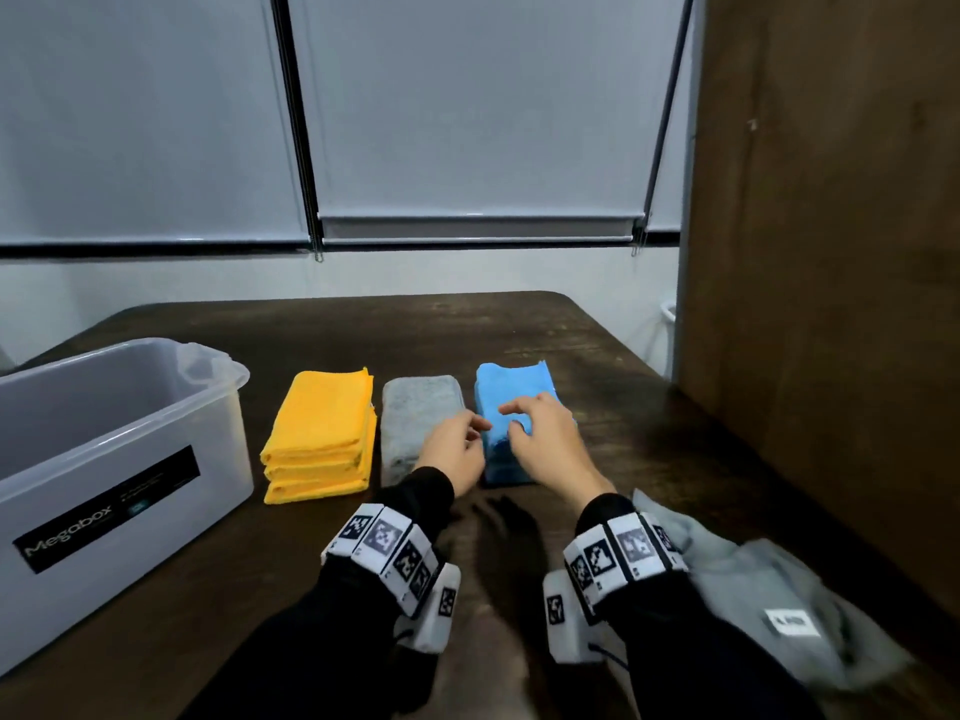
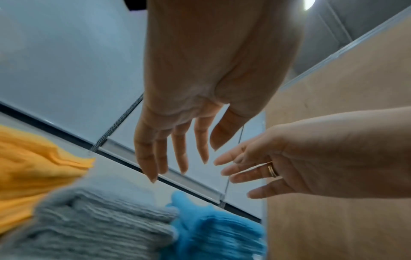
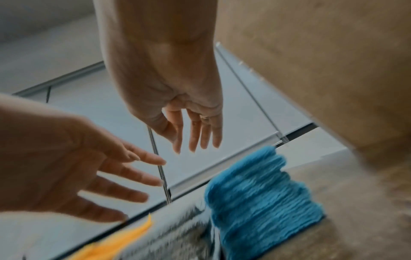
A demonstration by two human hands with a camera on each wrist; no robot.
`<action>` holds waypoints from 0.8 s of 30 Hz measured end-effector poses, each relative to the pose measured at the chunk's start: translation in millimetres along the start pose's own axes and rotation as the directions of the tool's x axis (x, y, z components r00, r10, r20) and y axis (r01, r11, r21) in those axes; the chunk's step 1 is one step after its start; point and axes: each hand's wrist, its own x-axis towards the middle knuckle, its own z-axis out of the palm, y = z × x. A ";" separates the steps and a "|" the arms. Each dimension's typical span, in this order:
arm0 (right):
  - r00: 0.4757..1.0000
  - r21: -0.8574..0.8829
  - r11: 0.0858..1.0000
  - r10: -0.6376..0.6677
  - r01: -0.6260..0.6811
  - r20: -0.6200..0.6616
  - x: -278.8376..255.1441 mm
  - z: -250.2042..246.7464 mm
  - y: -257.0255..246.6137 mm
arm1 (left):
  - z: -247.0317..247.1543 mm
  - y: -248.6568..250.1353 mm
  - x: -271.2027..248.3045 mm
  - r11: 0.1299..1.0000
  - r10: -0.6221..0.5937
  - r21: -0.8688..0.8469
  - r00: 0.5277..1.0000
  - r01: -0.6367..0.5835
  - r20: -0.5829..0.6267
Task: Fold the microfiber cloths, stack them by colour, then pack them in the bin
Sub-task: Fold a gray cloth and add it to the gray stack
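Note:
Three folded stacks lie side by side on the dark table: yellow cloths (image 1: 322, 433), grey cloths (image 1: 415, 418) and blue cloths (image 1: 514, 392). My left hand (image 1: 470, 433) hovers over the gap between the grey and blue stacks, fingers straight and spread, holding nothing. Just above the near end of the blue stack is my right hand (image 1: 519, 423), fingers loose and empty. The left wrist view shows the left hand (image 2: 173, 154) above the grey stack (image 2: 100, 219) and blue stack (image 2: 211, 228). The right hand (image 3: 191, 133) hangs clear of the blue stack (image 3: 255, 202) in the right wrist view.
A translucent plastic bin (image 1: 104, 459) with a black label stands at the table's left, with no cloths visible inside. A loose, unfolded grey cloth (image 1: 753, 589) lies at the near right. A brown wooden panel (image 1: 831, 252) rises along the right side.

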 end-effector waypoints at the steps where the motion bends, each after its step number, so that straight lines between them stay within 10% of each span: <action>1: 1.000 -0.023 1.000 0.017 -0.018 -0.012 -10.2 -11.7 4.9 | 8.0 8.6 -9.1 0.999 0.043 -0.008 0.998 -0.043 0.036; 7: 0.968 -0.381 0.892 0.249 -0.244 -0.037 -71.6 -75.3 43.7 | 38.7 23.0 -53.4 0.978 0.190 0.056 0.967 -0.202 0.171; 13: 0.724 -0.555 0.669 0.670 -0.494 0.165 -108.1 -79.5 88.5 | 42.2 19.4 -99.0 0.974 0.163 0.113 0.955 -0.196 0.247; 19: 0.677 -0.611 0.731 0.617 -0.305 0.400 -144.1 -66.7 77.0 | 29.8 19.5 -135.6 0.963 0.131 0.177 0.923 -0.206 0.362; 24: 0.828 -0.448 0.893 0.284 -0.046 0.483 -165.9 -48.5 51.5 | 13.6 12.4 -159.1 0.933 0.075 0.276 0.876 -0.231 0.477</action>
